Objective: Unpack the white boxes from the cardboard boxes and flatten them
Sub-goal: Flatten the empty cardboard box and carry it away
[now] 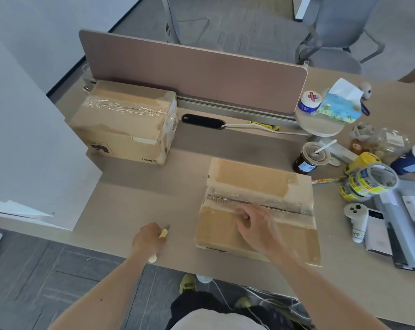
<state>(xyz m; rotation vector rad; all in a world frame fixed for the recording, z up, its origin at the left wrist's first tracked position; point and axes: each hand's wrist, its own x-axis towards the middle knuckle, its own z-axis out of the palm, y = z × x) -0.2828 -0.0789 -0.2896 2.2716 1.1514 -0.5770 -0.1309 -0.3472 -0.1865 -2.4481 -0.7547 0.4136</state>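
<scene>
A taped cardboard box (258, 179) lies on the desk in front of me, its top flaps closed and its centre seam covered with clear tape. My right hand (254, 222) rests on the near flap with its fingers curled at the seam; whether they pinch the tape I cannot tell. To the left of that box, my left hand (148, 239) grips a yellow utility knife (164, 233) just above the desk. A second, larger cardboard box (125, 125) stands closed and taped at the back left against the divider. No white boxes are visible.
A brown divider panel (194, 75) runs along the desk's back. Clutter fills the right side: a jar with a spoon (312, 158), tape rolls (368, 182), a tissue pack (339, 103), a white controller (356, 217) and grey folders (401, 222). The desk's near edge is close to my body.
</scene>
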